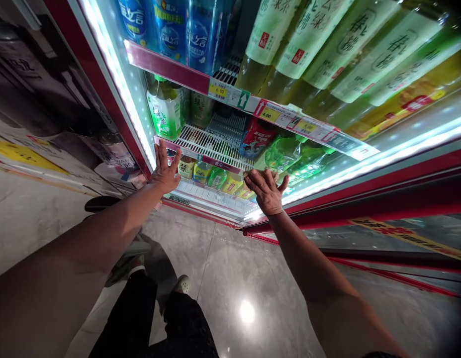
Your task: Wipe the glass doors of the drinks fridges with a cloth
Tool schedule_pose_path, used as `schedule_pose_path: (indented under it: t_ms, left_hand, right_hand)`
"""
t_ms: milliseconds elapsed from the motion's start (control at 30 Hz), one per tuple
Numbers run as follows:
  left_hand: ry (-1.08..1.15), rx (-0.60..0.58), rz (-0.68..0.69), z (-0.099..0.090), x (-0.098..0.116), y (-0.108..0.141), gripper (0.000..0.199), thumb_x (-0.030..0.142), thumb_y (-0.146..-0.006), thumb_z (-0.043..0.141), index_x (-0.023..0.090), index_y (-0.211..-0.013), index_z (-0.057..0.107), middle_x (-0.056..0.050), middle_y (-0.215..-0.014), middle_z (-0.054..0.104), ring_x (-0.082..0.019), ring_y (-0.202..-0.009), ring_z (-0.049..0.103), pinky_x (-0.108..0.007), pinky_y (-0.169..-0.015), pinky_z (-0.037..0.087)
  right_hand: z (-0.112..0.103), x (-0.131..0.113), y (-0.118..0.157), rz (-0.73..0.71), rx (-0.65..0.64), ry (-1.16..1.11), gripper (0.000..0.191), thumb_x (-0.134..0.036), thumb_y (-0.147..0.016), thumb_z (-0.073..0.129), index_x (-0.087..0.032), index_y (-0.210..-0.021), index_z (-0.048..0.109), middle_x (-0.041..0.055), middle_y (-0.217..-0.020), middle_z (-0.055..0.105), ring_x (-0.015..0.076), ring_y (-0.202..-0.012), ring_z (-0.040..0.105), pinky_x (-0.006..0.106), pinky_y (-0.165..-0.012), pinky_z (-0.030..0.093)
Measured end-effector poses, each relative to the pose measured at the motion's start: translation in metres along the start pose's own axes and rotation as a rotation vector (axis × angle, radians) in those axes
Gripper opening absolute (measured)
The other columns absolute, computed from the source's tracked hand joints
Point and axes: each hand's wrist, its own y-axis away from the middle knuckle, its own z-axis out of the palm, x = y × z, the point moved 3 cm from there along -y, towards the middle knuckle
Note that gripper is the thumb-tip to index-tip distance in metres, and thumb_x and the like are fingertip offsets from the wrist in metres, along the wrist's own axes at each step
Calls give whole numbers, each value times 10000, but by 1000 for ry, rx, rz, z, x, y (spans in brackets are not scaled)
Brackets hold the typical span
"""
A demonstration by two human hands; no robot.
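My left hand (pixel 165 171) reaches to the left end of a lower wire shelf (pixel 211 144) in a lit drinks cooler, fingers spread at its front edge. Just above it stands a green-labelled tea bottle (pixel 163 110). My right hand (pixel 266 191) is at the same shelf's front edge farther right, its fingers stretched out and thumb apart. A tan patch shows behind those fingers; I cannot make out what it is. Close by on the shelf are a red-and-blue package (pixel 257 138) and a green bottle lying tilted (pixel 280 153). Neither hand visibly grasps anything.
Above, a shelf with a price strip (pixel 275 115) holds blue bottles (pixel 196 37) and large pale-green-labelled tea bottles (pixel 327 44). Several small drinks (pixel 217 177) stand below. Red-framed doors (pixel 364 209) flank the right side. A dark stool-like object (pixel 99 203) is near my legs.
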Motion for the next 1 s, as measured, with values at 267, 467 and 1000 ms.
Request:
schedule_pose_path:
  t_ms: [267,467,1000]
  left_hand:
    - [10,-11,-26,1,0,1,1184,47,-672,750,376,-1663,191,19,-1690,-338,-454,-1531,-258,-737,-1256,43]
    - [-29,-1,21,2,1,2,1212,39,-676,721,387,-1671,121,73,-1593,-481,-468,-1521,-279,-724,-1256,33]
    - [56,-24,-46,5,7,3,1218,84,-700,738,345,-1683,69,37,-1623,-450,-440,-1542,-260,-665,-1284,41]
  right_hand:
    - [3,3,16,46,-154,-114,677,-110,-1000,451,-528,-1531,413,-93,-1541,558,159,-1589,266,584,-1255,-207]
    - [2,3,14,31,-149,-71,696,-102,-998,455,-519,-1551,379,-87,-1540,562,167,-1574,306,559,-1228,-265]
    - [-25,7,11,169,-136,25,589,-133,-1023,385,-433,-1519,488,-52,-1576,528,185,-1587,278,560,-1265,-202]
